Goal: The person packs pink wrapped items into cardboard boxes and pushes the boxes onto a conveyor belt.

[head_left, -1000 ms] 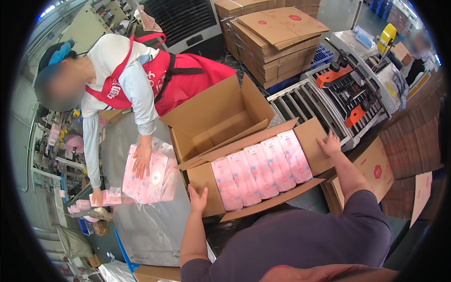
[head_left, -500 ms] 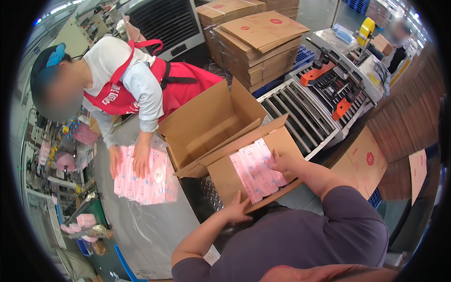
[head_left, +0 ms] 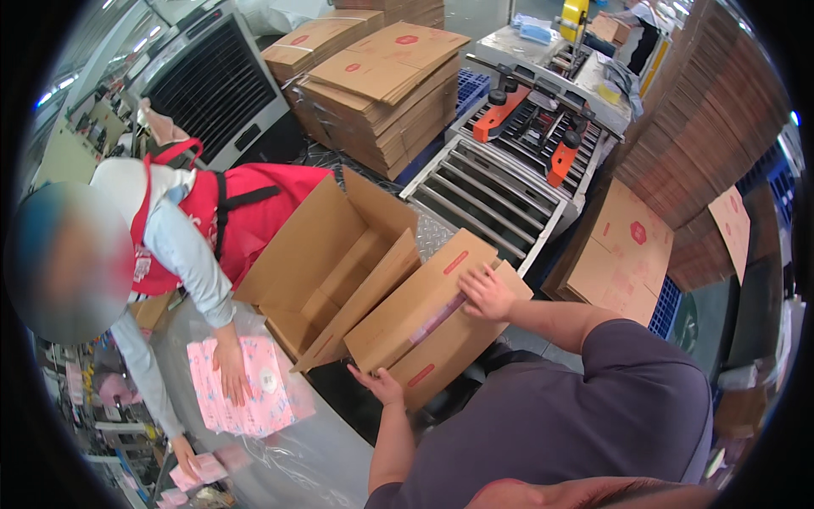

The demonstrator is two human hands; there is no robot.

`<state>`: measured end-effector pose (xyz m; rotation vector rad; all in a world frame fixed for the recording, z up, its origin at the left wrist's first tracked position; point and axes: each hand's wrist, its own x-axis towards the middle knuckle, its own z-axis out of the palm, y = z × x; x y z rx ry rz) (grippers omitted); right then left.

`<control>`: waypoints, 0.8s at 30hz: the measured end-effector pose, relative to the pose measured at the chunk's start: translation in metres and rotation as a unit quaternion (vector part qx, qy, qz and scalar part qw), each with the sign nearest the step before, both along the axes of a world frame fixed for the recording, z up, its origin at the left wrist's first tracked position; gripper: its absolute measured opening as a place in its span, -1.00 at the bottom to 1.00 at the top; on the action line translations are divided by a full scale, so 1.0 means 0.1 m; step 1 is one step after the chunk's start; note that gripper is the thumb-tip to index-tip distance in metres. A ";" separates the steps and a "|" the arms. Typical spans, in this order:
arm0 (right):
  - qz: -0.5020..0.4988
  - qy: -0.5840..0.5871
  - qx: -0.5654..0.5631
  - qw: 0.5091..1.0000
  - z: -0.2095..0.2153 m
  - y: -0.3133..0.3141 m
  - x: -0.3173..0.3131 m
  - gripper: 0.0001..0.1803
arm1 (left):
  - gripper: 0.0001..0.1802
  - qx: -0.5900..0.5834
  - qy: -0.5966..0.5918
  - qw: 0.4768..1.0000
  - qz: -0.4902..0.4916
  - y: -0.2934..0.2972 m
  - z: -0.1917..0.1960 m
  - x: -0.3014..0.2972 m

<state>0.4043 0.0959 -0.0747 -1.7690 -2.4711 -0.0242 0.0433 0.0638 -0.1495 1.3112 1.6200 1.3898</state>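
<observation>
In front of me stands a brown cardboard carton [head_left: 415, 293] with its long top flaps folded inward. Through the narrow gap between them shows a strip of the pink packs [head_left: 437, 319] inside. My right hand [head_left: 487, 293] lies on the flaps near the far right end, fingers spread. At the near left corner, my left hand [head_left: 379, 386] is at the carton's edge with its fingers stretched out. Directly beyond stands a second carton [head_left: 309, 254], its flaps up and its visible inside bare.
Across the metal table [head_left: 318, 462], a co-worker in a red apron [head_left: 254, 191] rests one hand on wrapped pink packs [head_left: 222, 405] and reaches another pack. A roller conveyor [head_left: 487, 199] begins beyond the cartons. Flat cardboard stacks [head_left: 381, 119] stand behind and at right.
The near carton's long flaps have been folded over the pink packs. My right hand has moved from the packs onto the flaps. The co-worker's one hand has moved to another pink pack.
</observation>
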 end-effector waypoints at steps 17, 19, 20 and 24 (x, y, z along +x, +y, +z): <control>-0.048 0.077 -0.047 0.995 -0.19 1.92 2.86 -0.48 | -0.31 -0.210 -0.145 0.965 0.066 1.24 -0.12 4.00; -0.090 0.078 -0.047 0.992 -0.19 2.27 3.39 -0.48 | -0.28 -0.166 -0.114 0.979 0.016 1.76 -0.11 4.47; -0.119 0.084 -0.047 0.988 -0.22 2.40 3.61 -0.49 | -0.27 -0.160 -0.090 0.983 -0.009 2.04 -0.01 4.69; -0.172 0.108 -0.020 0.979 -0.28 2.79 4.31 -0.48 | -0.23 -0.197 -0.150 0.967 -0.065 2.72 0.21 5.35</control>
